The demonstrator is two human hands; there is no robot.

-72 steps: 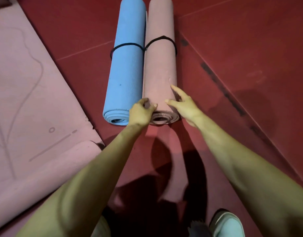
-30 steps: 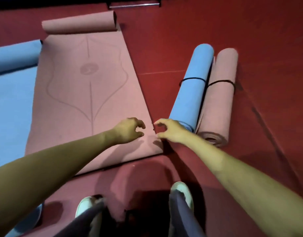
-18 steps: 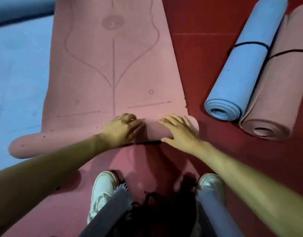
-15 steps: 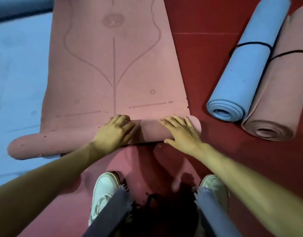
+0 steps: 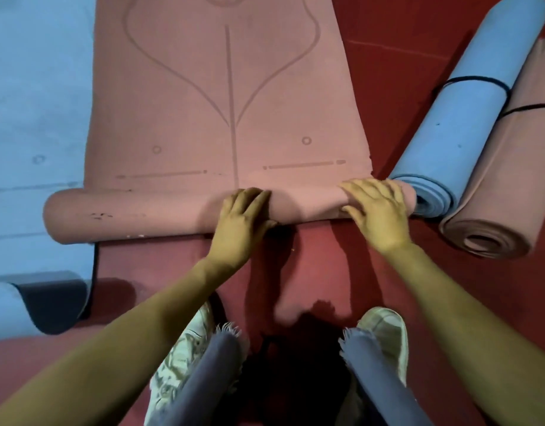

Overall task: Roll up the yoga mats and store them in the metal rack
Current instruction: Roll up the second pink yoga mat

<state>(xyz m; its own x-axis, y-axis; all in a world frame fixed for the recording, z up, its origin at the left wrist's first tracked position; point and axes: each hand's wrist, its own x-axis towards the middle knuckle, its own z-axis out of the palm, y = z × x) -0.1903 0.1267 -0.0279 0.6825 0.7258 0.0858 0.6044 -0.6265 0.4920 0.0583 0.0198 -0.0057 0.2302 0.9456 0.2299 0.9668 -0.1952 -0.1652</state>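
Observation:
A pink yoga mat [image 5: 222, 96] with printed lines lies flat on the red floor, its near end rolled into a tube [image 5: 135, 216]. My left hand [image 5: 240, 222] presses on the middle of that roll with flat fingers. My right hand [image 5: 375, 213] presses on the roll's right end, fingers spread. To the right lie a rolled blue mat [image 5: 468, 118] and a rolled pink mat [image 5: 508, 179], each bound with a black strap. The metal rack is out of view.
An unrolled blue mat [image 5: 37, 87] lies at the left, its near corner curled up [image 5: 46, 305]. My two white shoes [image 5: 185, 352] stand on the red floor [image 5: 394, 32] just behind the roll. The roll's right end touches the rolled blue mat.
I turned from the two strapped rolls to the flat pink mat and set both hands on its near end. The roll has since moved a little forward and grown thicker.

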